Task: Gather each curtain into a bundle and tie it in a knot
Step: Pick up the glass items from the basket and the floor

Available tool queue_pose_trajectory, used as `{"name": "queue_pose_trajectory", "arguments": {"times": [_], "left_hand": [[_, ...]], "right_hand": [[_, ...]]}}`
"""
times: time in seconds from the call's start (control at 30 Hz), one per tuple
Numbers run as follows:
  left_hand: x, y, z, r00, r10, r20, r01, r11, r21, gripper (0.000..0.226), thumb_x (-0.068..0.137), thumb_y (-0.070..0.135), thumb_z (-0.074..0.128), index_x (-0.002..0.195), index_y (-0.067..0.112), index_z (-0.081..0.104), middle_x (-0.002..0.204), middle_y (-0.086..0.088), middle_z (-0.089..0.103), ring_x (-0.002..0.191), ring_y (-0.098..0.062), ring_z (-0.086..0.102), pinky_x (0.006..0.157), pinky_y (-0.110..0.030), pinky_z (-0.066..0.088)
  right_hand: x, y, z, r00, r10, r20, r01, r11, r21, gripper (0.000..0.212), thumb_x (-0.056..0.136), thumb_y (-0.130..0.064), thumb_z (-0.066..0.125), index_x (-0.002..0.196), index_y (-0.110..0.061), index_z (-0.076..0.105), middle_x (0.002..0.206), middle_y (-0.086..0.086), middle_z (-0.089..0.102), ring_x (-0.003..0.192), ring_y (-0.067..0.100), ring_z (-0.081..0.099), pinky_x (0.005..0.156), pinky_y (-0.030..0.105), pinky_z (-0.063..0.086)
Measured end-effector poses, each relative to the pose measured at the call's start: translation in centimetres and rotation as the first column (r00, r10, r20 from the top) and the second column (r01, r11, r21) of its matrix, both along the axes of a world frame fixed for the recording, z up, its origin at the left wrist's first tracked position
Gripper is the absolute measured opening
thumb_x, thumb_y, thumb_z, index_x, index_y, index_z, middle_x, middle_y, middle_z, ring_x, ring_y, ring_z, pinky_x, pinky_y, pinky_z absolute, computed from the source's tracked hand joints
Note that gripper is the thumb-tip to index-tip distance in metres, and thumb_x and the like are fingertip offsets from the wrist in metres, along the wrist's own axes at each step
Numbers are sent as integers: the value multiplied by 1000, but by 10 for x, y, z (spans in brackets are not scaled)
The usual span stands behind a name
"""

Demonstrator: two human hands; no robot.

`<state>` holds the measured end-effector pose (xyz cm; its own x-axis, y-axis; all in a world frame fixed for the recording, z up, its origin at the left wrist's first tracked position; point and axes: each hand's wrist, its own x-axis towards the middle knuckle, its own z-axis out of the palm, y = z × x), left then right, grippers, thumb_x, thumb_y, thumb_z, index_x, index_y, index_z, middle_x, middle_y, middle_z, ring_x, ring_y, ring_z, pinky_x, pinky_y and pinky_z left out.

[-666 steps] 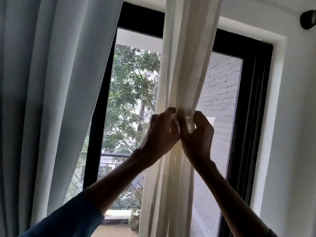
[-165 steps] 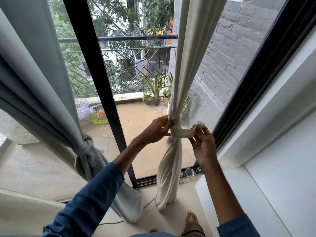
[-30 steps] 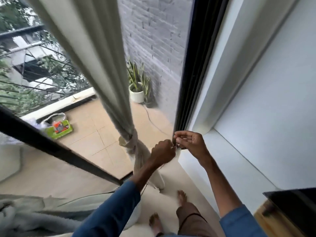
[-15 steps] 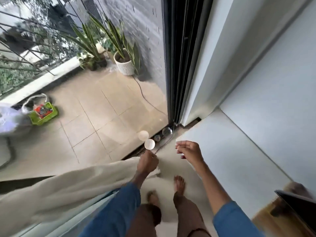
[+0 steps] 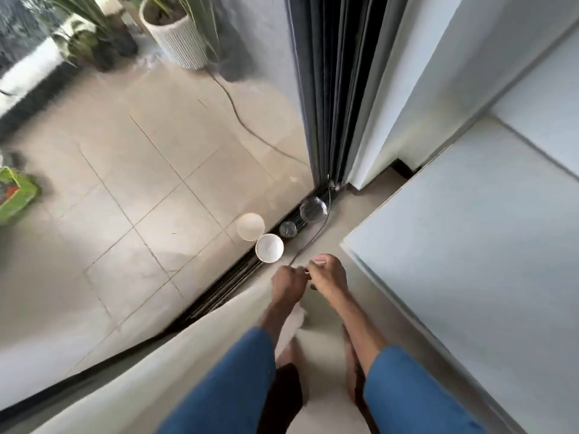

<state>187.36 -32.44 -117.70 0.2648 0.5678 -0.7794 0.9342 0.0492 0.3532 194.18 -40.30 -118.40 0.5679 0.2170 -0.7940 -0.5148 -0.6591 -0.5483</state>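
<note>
While the left hand [image 5: 286, 285] is clamping in a fist round the end of the cream curtain [image 5: 188, 355], the right hand [image 5: 327, 275] is sitting just beside it, almost knuckle to knuckle, with its fingers curled in. Something small and pale is showing at its fingertips, but I cannot tell whether it is pinching cloth, some other thing, or nothing at all. From the left fist the curtain is running back and away on that hand's own side. It is lying as a long gathered band, its long axis slanting from the fist past the left elbow and out of view. The left hand is therefore the one already on it, and the right is the one having to reach across for any wrapping or pulling. The cloth is looking smooth, pale and drawn fairly taut, with a loose flap hanging under the left wrist, and no knot is showing in the stretch in view. Just ahead of both hands a white cup [image 5: 269, 247] is standing by the door track [image 5: 219, 296]. A thin cable [image 5: 313, 236] is running up to the fingers, and a bare foot [image 5: 351, 371] is standing below the right wrist.
</note>
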Motion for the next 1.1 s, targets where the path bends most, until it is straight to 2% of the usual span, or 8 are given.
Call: {"name": "queue_pose_trajectory", "arguments": {"times": [0.23,0.3,0.4,0.5,0.6,0.73,0.87,1.1], "left_hand": [[34,28,-154,947,318,38,-307,935,-178,53,97,51,47,101,1,66,99,-17,71,73,-31,65,58,-32,56],[45,37,-188,921,385,57,-367,909,-198,64,96,58,43,113,-1,62,106,-16,68,79,-29,63,56,-27,51],[58,51,-227,878,474,62,-451,865,-221,73,96,63,34,117,-2,62,95,-9,70,58,-21,53,61,-29,47],[69,62,-263,807,587,68,-556,793,-249,73,97,60,31,126,-2,56,83,-8,67,43,-19,44,51,-24,40],[78,68,-285,728,685,27,-652,703,-284,61,100,50,33,114,-3,60,88,-12,69,54,-22,60,52,-30,51],[94,70,-285,668,744,24,-706,643,-296,31,97,19,40,75,9,60,75,-7,63,49,-19,43,49,-30,42],[99,66,-263,673,740,-16,-699,628,-341,28,94,11,40,78,7,63,70,-5,58,44,-14,36,43,-23,29],[63,30,-177,682,731,-18,-676,621,-397,33,100,13,33,81,5,58,64,-5,51,41,-11,35,37,-21,31]], "right_hand": [[28,41,-145,992,-112,58,114,993,-22,47,94,-36,53,76,4,69,78,19,74,80,36,72,75,55,59],[39,51,-182,985,-163,52,164,986,-29,49,97,-39,51,68,-3,66,78,17,74,79,35,73,74,55,60],[56,69,-227,984,-149,100,155,986,-54,58,98,-54,46,64,-9,61,82,19,75,80,36,73,76,53,60],[71,85,-262,984,-139,112,153,980,-128,70,96,-66,38,77,-4,65,89,19,75,81,34,72,76,47,61],[81,97,-290,979,-178,96,193,963,-186,76,97,-64,37,98,5,69,91,15,76,81,31,73,68,38,59],[93,102,-308,972,-215,98,231,951,-207,50,99,-39,44,106,3,71,76,8,76,78,24,73,64,31,56],[95,99,-293,975,-206,85,218,960,-175,38,100,-25,45,102,4,71,74,6,74,57,13,62,47,25,42],[55,74,-209,957,-290,-13,284,946,-156,36,100,-26,51,88,2,70,81,17,74,62,22,61,53,31,51]]}}
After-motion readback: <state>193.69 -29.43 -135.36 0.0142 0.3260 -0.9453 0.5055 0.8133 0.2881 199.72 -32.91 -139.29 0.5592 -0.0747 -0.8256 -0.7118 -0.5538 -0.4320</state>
